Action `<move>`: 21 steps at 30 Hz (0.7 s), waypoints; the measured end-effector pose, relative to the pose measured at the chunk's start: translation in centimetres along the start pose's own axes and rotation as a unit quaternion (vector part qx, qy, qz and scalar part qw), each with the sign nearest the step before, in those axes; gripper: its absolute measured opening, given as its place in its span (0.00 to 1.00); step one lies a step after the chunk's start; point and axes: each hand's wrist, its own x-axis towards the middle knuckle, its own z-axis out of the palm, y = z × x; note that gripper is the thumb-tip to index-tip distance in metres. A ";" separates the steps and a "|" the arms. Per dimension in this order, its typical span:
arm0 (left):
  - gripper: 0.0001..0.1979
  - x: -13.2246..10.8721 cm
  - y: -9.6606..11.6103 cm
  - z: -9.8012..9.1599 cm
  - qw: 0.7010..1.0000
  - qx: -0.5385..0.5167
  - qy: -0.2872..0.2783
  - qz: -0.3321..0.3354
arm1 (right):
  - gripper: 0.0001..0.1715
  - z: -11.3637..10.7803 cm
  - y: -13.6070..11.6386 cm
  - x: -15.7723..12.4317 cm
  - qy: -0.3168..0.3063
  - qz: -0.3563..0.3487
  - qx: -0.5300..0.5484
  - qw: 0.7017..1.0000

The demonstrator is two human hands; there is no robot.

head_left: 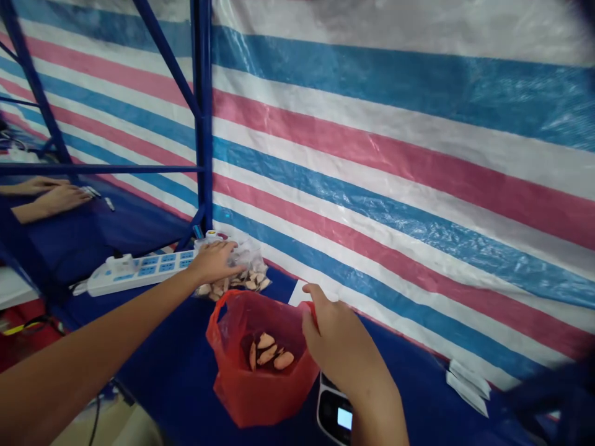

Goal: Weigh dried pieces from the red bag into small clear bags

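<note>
A red plastic bag (264, 393) stands with its mouth open on the blue surface, and several pale dried slices (267, 354) lie inside it. Pinched between thumb and fingers of my right hand (341, 341) is the bag's right rim. My left hand (214, 265) reaches past the red bag to a clear plastic bag (248, 251) of similar slices; its fingers are spread over that bag, partly hiding it. Below my right wrist sits a dark device with a lit display (344, 418), partly covered by my forearm.
A white power strip (153, 269) with a plug lies left of the clear bag. White paper (297, 292) lies behind the red bag, folded white packets (467, 387) at right. A blue metal frame (202, 124) stands before striped sheeting. Another person's hands (60, 197) are at far left.
</note>
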 end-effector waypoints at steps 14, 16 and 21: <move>0.22 -0.3 2.1 1.9 0.998 0.050 -0.015 0.033 | 0.25 -0.6 -1.0 -0.8 -0.029 -0.014 -0.084 0.996; 0.18 -0.4 2.2 1.6 0.998 0.017 -0.036 0.047 | 0.21 -0.8 -1.2 -0.9 -0.035 -0.006 -0.090 0.995; 0.17 -0.2 2.7 -0.8 0.995 -0.085 -0.056 0.016 | 0.15 -0.6 -1.2 -1.2 -0.013 -0.001 -0.087 0.996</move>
